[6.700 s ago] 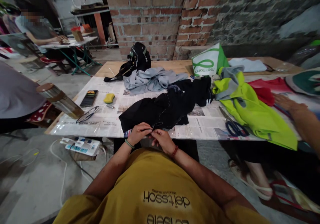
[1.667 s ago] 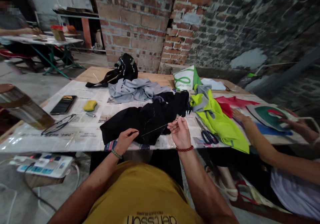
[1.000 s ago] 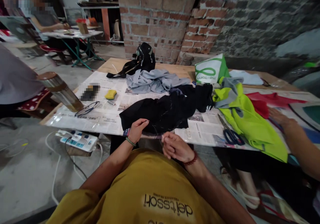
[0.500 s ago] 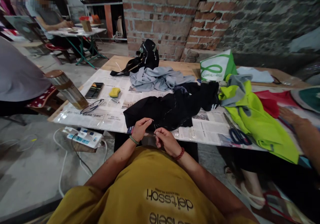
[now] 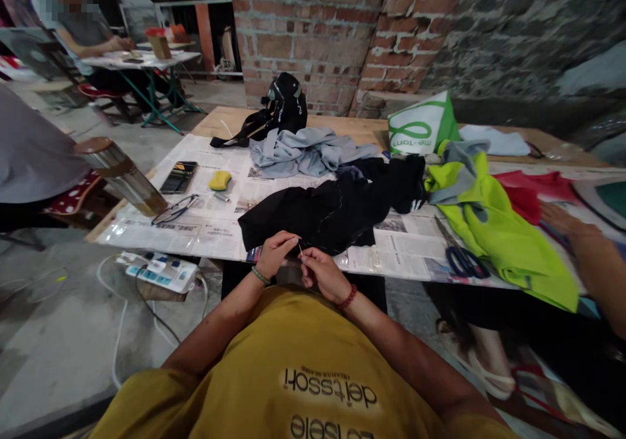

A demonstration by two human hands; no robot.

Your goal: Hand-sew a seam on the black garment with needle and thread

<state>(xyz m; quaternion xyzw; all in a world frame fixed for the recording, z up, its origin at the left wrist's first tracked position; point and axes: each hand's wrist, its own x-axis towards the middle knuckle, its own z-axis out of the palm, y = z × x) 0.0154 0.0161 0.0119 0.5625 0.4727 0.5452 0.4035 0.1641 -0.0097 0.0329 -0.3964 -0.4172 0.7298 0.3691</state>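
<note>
Close to the table's front edge, my left hand (image 5: pixel 276 255) is closed in a pinch, thumb against forefinger, at the near edge of a black garment (image 5: pixel 313 214). What lies in that pinch is too small to make out. My right hand (image 5: pixel 325 272) is just beside it, thumb and forefinger pinching a thin sewing needle (image 5: pixel 300 248) that points up toward the left fingertips. The black garment lies spread on newspaper, with lines of white stitches across it and a bunched part toward the right.
Left on the table are a steel flask (image 5: pixel 122 177), phone (image 5: pixel 178 177), glasses (image 5: pixel 175 209) and yellow sponge-like block (image 5: pixel 220 180). Behind lie grey cloth (image 5: pixel 308 152) and a black bag (image 5: pixel 288 103). Rightward are scissors (image 5: pixel 464 259), a lime garment (image 5: pixel 508 237) and another person's arm (image 5: pixel 587 250).
The view has shifted slightly, so the table sits a little more to the left. Both hands keep their pinch, and the needle between them shows more clearly now.
</note>
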